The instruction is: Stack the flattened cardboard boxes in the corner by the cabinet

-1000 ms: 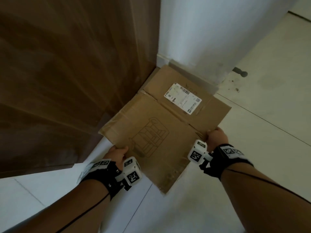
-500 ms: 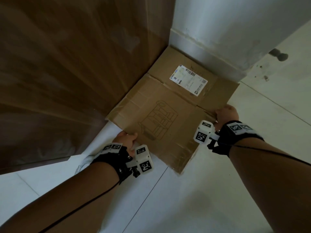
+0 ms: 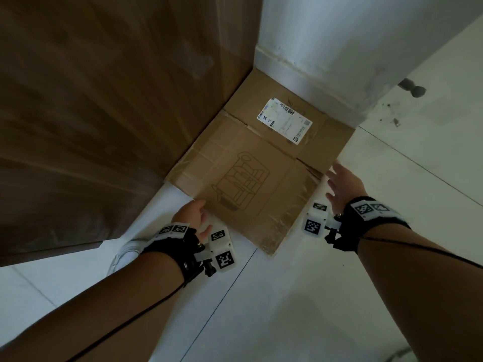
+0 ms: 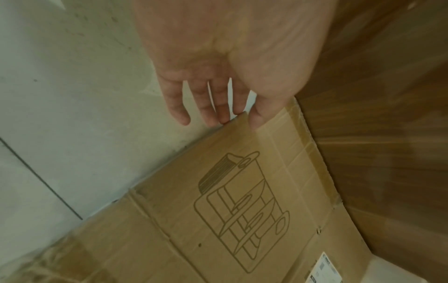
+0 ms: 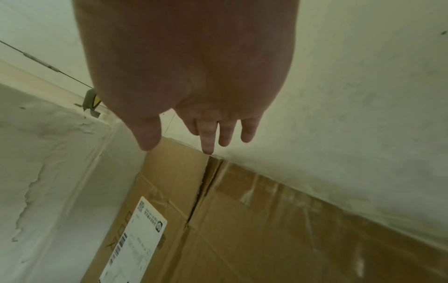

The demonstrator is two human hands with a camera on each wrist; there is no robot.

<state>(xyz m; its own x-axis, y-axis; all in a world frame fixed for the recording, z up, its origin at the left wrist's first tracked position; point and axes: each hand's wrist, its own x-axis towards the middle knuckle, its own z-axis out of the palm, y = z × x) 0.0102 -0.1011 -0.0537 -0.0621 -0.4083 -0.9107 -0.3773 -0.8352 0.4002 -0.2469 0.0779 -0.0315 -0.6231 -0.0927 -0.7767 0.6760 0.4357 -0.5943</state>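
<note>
Down in the corner, flat on the floor (image 3: 274, 296) against cabinet (image 3: 104, 113) and wall (image 3: 339, 35): cardboard box (image 3: 251, 178), just released. Left hand (image 3: 190, 214) and right hand (image 3: 345, 182) spread, holding nothing, fingertips near its edges. Seemingly placed; next box due.

A pale tiled floor (image 3: 300, 296) fills the lower part of the head view, crossed by thin dark grout lines. A white wall (image 3: 339, 40) rises at the top, with a white skirting board (image 3: 300, 82) along its foot. A small dark doorstop (image 3: 413, 88) sits on the floor at right (dark specks lie near it).
</note>
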